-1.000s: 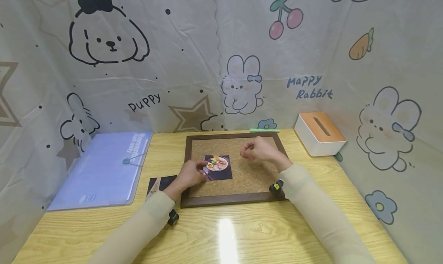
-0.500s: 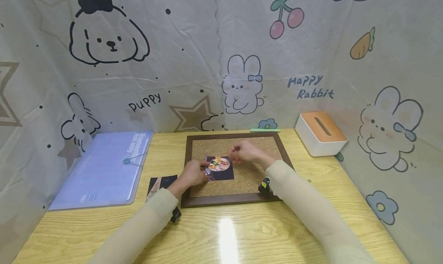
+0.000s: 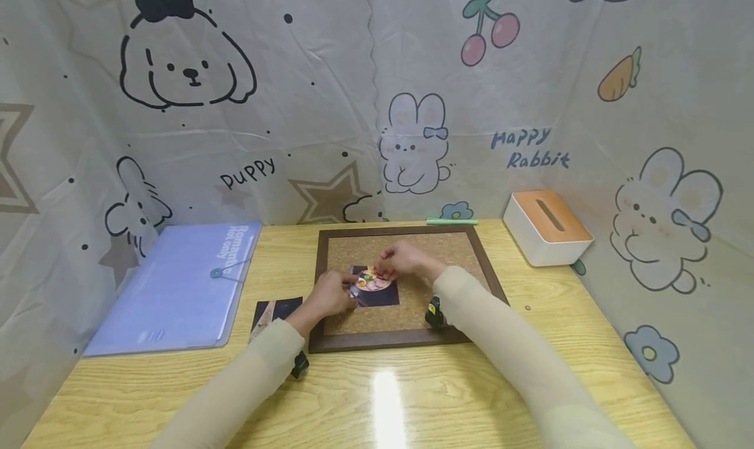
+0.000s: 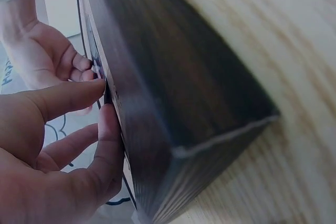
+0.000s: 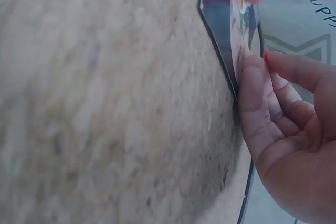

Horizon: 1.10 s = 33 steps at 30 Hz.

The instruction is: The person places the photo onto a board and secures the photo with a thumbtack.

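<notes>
A food photo (image 3: pixel 383 297) showing a bowl of ramen lies on the left half of a cork board (image 3: pixel 365 321) with a dark wooden frame. My left hand (image 3: pixel 328 295) presses the photo's left edge with thumb and finger, touching the board side by side in the left wrist view. Over the top of the photo, my right hand (image 3: pixel 403 259) pinches a small red push pin (image 5: pixel 266 56) between thumb and forefinger. Its fingertips are right at the photo, and most of the pin is hidden by them.
A second photo (image 3: pixel 279 308) lies left of the board, partly under my left forearm. Farther left is a blue document folder (image 3: pixel 177 285). A tissue box (image 3: pixel 548 230) stands at the back right, and a green stick-like object (image 3: pixel 451 221) lies behind the board.
My right hand has moved left and slightly down, from over the bare cork to the top of the ramen photo. The photo has shifted slightly right; my left hand stays at its left edge.
</notes>
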Each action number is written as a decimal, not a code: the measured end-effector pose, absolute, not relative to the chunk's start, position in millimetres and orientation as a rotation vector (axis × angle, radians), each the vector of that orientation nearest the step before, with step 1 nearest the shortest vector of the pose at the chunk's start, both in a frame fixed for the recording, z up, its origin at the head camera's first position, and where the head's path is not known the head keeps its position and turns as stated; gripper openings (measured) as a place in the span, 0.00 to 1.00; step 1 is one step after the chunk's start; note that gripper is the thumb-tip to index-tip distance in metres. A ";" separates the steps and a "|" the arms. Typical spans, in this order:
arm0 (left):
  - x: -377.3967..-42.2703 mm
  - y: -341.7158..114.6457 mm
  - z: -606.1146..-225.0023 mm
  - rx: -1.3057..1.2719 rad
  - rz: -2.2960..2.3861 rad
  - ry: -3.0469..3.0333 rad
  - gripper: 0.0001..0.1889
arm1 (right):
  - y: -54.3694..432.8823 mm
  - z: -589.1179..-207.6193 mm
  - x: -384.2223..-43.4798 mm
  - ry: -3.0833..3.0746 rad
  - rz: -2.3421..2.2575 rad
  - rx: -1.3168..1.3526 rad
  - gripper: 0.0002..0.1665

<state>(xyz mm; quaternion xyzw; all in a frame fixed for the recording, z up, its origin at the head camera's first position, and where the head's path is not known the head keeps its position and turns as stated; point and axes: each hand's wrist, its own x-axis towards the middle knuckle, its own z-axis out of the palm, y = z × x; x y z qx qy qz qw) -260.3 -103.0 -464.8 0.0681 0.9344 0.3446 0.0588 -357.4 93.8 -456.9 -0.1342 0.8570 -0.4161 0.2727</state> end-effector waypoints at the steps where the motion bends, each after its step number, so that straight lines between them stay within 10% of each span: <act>1: -260.5 -103.2 -465.0 0.209 1.042 2.831 0.27 | 92.7 -457.4 -358.0 2.302 -1.122 -0.350 0.10; 33: -261.4 -103.2 -464.3 0.184 1.028 2.805 0.27 | 73.9 -460.9 -364.4 2.407 -1.017 -0.160 0.07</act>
